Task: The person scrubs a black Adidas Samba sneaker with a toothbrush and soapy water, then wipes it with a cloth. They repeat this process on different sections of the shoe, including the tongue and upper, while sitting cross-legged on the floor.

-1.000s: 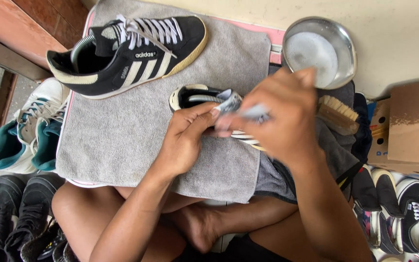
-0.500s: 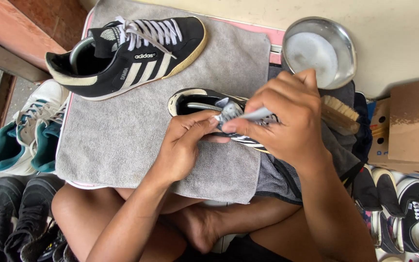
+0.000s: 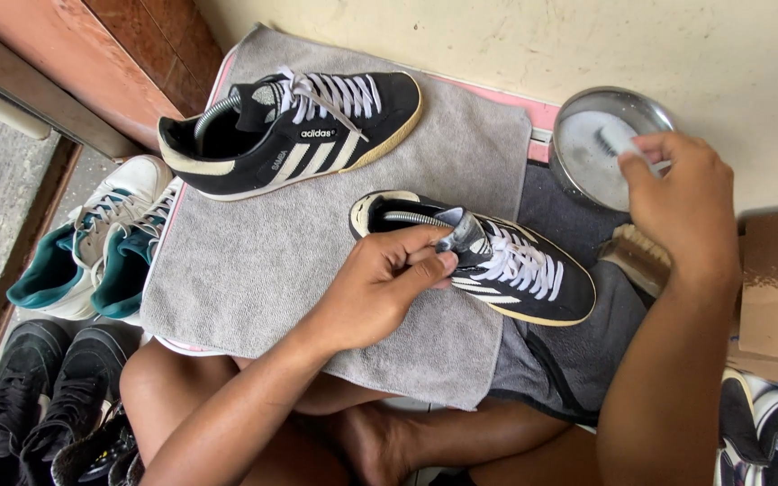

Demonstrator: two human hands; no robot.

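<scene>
A: The left hand (image 3: 380, 292) is closed on the collar of the black sneaker (image 3: 488, 256), thumb and fingers pinched at the tongue, so the shoe is held steady on the grey towel (image 3: 254, 270) over the lap. The right hand (image 3: 682, 202) is curled around a small pale brush (image 3: 619, 139), whose head is dipped over the round metal bowl (image 3: 610, 144).

B: And what could be expected to go wrong?

A: The bowl is set at the towel's far corner, near the wall. If it were nudged by the wrist, the foamy white liquid could be tipped onto the dark cloth (image 3: 578, 351) beside it. Drips could also be carried from the brush across the white laces, and the suede-like upper might be soaked rather than dampened. Should the pinch at the collar be loosened, the shoe could be rolled off the thigh, since it is propped on a soft, uneven surface.

B: How are the materials to be described?

A: The held sneaker is matte black with white side stripes, flat white laces and a tan gum sole. Its twin (image 3: 290, 135) is laid farther up the towel, well apart. The towel is napped and thick, over a pink mat. A wooden scrubbing brush (image 3: 637, 256) with pale bristles is seen between shoe and bowl. White-and-teal sneakers (image 3: 92, 247) and black ones (image 3: 29, 396) are lined up at the left.
</scene>
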